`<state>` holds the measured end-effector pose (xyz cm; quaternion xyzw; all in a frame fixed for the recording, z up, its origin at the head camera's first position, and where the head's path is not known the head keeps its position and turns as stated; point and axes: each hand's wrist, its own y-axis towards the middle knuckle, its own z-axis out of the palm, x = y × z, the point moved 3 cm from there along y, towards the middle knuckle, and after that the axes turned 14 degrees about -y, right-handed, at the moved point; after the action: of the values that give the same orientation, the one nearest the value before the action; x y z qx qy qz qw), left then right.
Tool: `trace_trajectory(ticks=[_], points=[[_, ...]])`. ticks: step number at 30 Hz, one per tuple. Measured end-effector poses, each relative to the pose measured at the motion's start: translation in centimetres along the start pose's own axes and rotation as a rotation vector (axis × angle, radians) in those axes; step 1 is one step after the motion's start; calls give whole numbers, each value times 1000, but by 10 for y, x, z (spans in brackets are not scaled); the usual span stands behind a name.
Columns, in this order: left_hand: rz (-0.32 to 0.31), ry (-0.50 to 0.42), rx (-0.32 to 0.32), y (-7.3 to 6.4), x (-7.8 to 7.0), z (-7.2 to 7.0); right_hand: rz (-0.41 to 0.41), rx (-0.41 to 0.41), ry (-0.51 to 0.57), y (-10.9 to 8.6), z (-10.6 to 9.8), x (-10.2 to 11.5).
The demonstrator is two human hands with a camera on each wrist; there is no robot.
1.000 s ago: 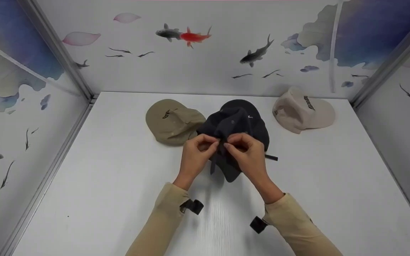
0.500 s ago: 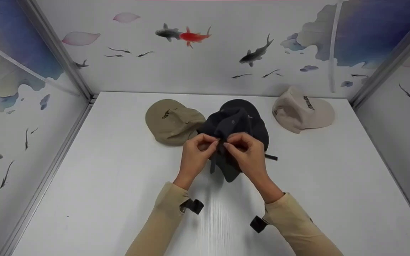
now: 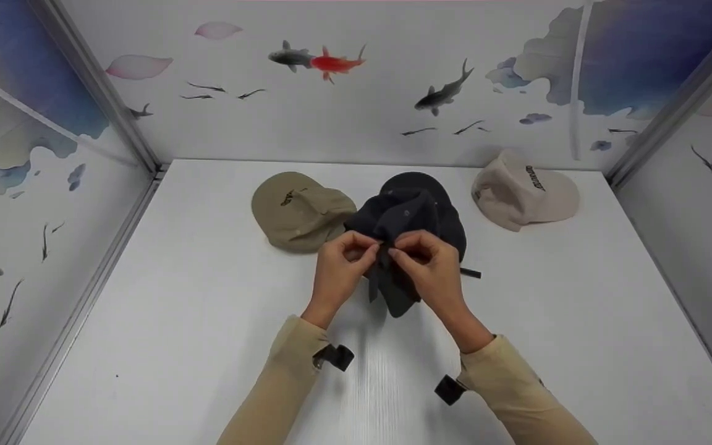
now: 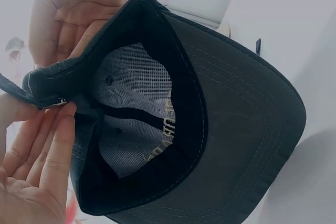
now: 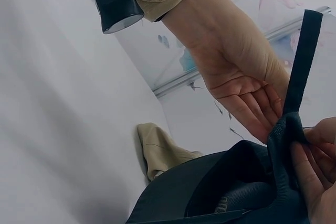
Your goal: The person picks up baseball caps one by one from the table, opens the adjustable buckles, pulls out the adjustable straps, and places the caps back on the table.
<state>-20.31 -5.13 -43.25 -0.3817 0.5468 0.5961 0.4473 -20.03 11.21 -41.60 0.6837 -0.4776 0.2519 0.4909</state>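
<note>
Both hands hold a dark navy baseball cap [image 3: 400, 213] above the table, its brim pointing toward the person. My left hand [image 3: 340, 266] pinches the cap's back strap between thumb and fingertips. Close by, my right hand [image 3: 433, 269] pinches the same back edge, the fingertips nearly meeting. A small metal buckle [image 4: 62, 102] shows at the left hand's fingertips in the left wrist view. The loose strap end [image 5: 304, 61] sticks out from the cap in the right wrist view. Mesh lining and stitched lettering [image 4: 168, 124] are visible inside the crown.
Behind the held cap lies another dark cap [image 3: 453, 232], partly hidden, with its strap [image 3: 471, 273] sticking out to the right. An olive cap [image 3: 297, 213] lies left of it, a pale beige cap [image 3: 526, 194] at the back right. Printed walls enclose the white table [image 3: 195, 309].
The loose strap end below the left hand has shifted slightly to the right. Both hands stay in nearly the same place on the cap.
</note>
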Motion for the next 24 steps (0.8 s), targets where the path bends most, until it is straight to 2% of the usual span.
trace_trajectory(ticks=[4, 9, 11, 24], points=[[0, 27, -7, 2, -1, -2, -5, 1, 4, 0, -1, 0], [-36, 14, -28, 5, -1, -11, 17, 13, 37, -1, -4, -2], [-52, 5, -17, 6, -1, -13, 26, 23, 44, -1, -5, -3], [-106, -60, 2, 4, -1, -13, 42, 20, 53, -1, -5, -5]])
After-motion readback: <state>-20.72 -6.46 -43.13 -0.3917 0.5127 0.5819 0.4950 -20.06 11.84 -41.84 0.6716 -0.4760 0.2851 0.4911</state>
